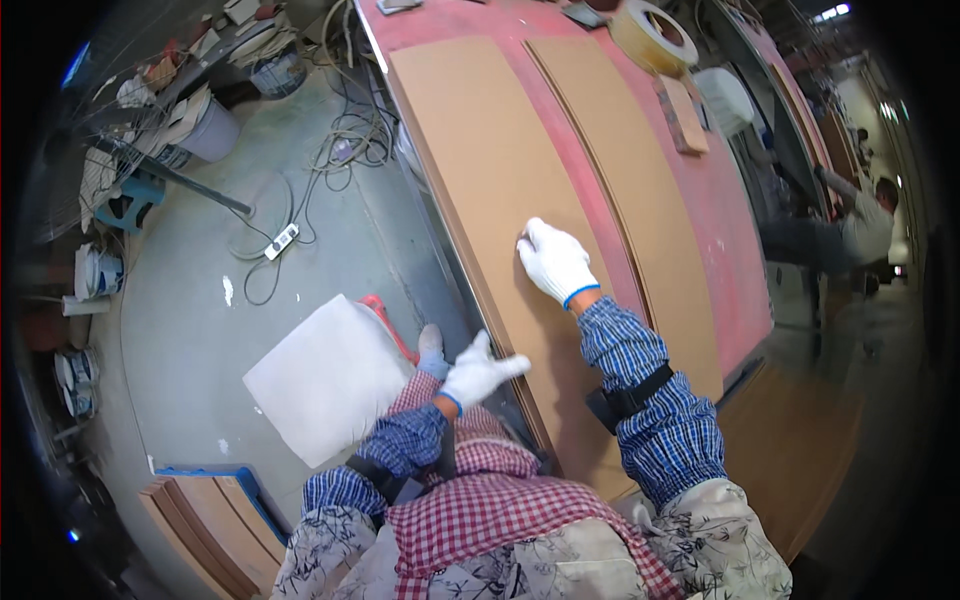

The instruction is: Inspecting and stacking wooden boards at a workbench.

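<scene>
A long brown board (480, 150) lies along the left side of a pink-topped table (715, 225). Over its middle is my right hand (557, 262) in a white knitted glove, with the fingers curled closed against the surface. Something small and dark shows at its fingertips, too little to name. My left hand (480, 374), gloved the same way, is at the board's near left edge. Its fingers are spread, and one reaches over the edge; whether it touches is unclear. A second brown board (625, 170) lies parallel on the right, with a strip of pink between the two.
A large tape roll (653, 37) and a small block (682, 115) sit at the table's far right. On the floor at left are a white-covered block (330, 380), a power strip (282, 241) with cables, and stacked panels (215, 520). Another person (868, 225) is at far right.
</scene>
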A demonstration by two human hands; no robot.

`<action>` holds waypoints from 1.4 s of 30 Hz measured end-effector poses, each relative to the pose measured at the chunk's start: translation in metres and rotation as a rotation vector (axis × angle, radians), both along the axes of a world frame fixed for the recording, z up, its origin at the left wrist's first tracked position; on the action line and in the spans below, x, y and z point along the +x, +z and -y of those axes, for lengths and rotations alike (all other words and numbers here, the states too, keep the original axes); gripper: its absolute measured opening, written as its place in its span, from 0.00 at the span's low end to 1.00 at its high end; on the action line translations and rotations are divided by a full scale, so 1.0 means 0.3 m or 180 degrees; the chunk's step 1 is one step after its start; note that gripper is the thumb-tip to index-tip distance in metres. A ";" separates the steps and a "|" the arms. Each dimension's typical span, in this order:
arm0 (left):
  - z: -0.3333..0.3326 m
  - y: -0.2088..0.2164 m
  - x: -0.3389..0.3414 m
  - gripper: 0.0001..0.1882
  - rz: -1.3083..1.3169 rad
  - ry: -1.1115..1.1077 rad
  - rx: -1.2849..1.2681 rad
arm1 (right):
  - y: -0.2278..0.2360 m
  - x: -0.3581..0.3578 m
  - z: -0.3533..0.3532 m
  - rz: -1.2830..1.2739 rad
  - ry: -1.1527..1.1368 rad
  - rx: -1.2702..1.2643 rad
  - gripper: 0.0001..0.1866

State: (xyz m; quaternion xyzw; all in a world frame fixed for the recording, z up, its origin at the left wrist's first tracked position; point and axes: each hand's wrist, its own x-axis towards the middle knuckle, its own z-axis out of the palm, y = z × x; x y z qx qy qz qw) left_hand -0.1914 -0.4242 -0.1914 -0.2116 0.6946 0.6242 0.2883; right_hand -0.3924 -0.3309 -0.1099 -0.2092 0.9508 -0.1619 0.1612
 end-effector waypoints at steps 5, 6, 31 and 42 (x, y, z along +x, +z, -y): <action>-0.007 0.032 -0.015 0.37 -0.0139 0.0314 0.0178 | -0.004 0.417 -0.358 0.0196 -0.0189 0.0362 0.11; -0.010 0.039 -0.019 0.37 -0.0049 0.0363 0.0218 | 0.006 0.499 -0.420 0.0248 -0.0245 0.0303 0.11; 0.177 0.102 -0.102 0.46 0.0211 0.0555 0.0398 | 0.229 1.489 -0.912 -0.0007 -0.1787 -0.0117 0.11; 0.185 0.076 -0.111 0.33 0.0136 0.0668 0.0479 | 0.096 1.436 -0.881 -0.0256 -0.1191 0.0137 0.08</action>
